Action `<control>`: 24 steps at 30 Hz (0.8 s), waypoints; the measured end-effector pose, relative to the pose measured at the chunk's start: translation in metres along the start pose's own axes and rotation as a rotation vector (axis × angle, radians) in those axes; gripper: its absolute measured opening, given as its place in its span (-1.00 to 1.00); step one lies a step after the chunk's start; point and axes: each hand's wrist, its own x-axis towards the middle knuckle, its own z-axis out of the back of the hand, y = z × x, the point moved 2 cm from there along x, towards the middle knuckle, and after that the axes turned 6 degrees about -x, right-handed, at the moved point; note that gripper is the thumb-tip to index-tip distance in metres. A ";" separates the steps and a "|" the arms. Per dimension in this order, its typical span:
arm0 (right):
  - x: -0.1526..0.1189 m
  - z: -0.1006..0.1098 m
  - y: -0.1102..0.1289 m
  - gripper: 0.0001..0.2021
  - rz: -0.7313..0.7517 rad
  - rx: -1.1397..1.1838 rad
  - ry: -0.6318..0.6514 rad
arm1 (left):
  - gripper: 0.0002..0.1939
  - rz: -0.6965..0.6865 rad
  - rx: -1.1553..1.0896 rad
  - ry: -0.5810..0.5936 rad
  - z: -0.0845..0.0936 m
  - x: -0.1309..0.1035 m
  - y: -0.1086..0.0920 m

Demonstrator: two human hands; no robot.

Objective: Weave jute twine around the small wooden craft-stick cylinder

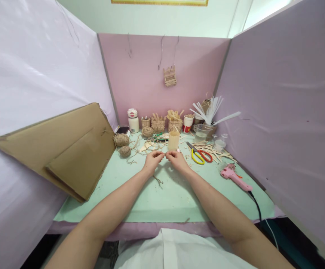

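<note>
At the centre of the frame the fingers of the left hand (152,160) and the right hand (176,160) were pinched shut and met tip to tip over the bench (162,198), seemingly nipping a short bit of twine (163,153) between them, though it was too small to make out clearly. Just behind the fingertips stood a pale cup (174,141). Left of it lay two twine balls (122,140), with loose strands trailing across the green surface toward the hands. Right of the right hand lay scissors (199,155) with yellow and red handles, beside a scatter of thin sticks (214,152). Further right, near the bench's edge, lay a pink glue gun (234,178), its black cord running off toward the lower right. Along the back wall stood a white bottle (133,120) and small baskets (158,123) filled with sticks. A folded cardboard sheet (64,149) leaned at the left of the frame.
</note>
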 end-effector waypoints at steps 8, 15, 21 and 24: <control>0.001 -0.001 -0.002 -0.81 0.005 -0.003 0.028 | -0.82 0.084 -0.129 0.077 -0.003 0.000 0.001; 0.003 0.000 -0.003 -0.76 0.055 0.000 -0.025 | -0.76 0.193 -0.216 0.182 -0.002 -0.003 -0.005; 0.004 0.002 -0.007 -0.78 0.062 -0.038 -0.089 | -0.70 0.181 -0.213 0.179 -0.002 -0.003 -0.003; 0.003 0.003 -0.004 -0.81 0.112 -0.085 -0.166 | -0.66 0.179 -0.211 0.150 -0.002 -0.003 -0.002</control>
